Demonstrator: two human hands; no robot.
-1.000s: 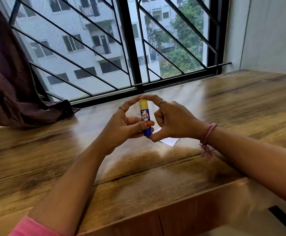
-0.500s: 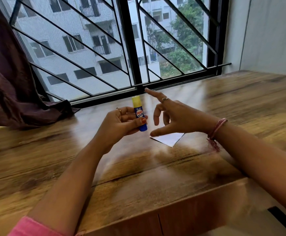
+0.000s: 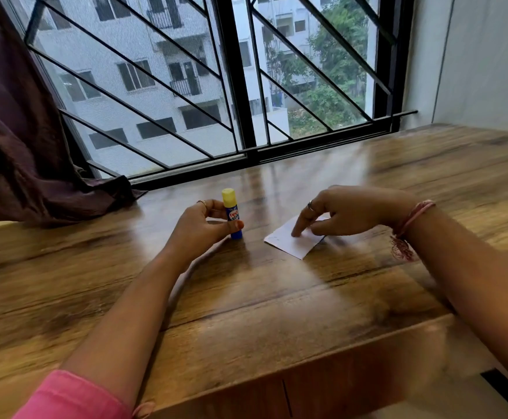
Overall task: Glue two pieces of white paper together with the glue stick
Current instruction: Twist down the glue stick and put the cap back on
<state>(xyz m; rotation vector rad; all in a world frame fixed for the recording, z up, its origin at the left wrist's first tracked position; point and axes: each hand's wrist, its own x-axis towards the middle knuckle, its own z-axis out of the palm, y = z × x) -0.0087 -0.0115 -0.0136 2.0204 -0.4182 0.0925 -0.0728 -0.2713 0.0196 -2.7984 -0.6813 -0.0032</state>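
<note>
- since half a second ago the right hand (image 3: 349, 211) has dropped from mid-air to the white paper (image 3: 292, 241), and the glue stick (image 3: 232, 213) has come down to the wooden table (image 3: 246, 297).
- far left, a dark curtain (image 3: 20, 131) hangs beside the barred window (image 3: 231, 86).
- left hand (image 3: 204, 226) grips the glue stick upright, thumb across its blue body, yellow cap on top, its base at the tabletop.
- just right of it, apart, the paper lies flat on the table; whether it is one sheet or two cannot be told.
- right hand is relaxed, forefinger pressing the paper, a pink thread band (image 3: 413, 219) at the wrist.
</note>
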